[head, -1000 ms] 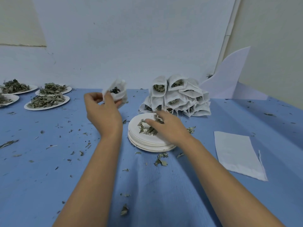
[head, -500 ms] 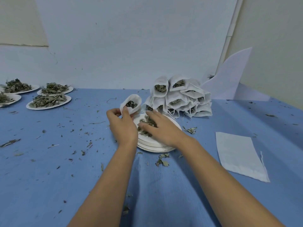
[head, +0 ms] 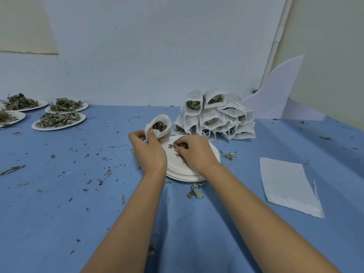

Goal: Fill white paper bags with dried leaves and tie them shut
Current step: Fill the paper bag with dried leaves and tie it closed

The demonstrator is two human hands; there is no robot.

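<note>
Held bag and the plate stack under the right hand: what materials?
Held bag: looks like thin white paper or nonwoven, matte; mouth crumples softly. Plate stack: probably paper, matte white; thin layered rims.

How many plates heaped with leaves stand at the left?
4: a back plate by the wall, a second plate right of it, a front plate nearer the camera, a cut-off plate at the left edge. More may lie outside the picture.

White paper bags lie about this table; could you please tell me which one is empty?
The flat bag alone on the cloth at right. The piled bags and the bag that the left hand holds show leaves in their mouths.
</note>
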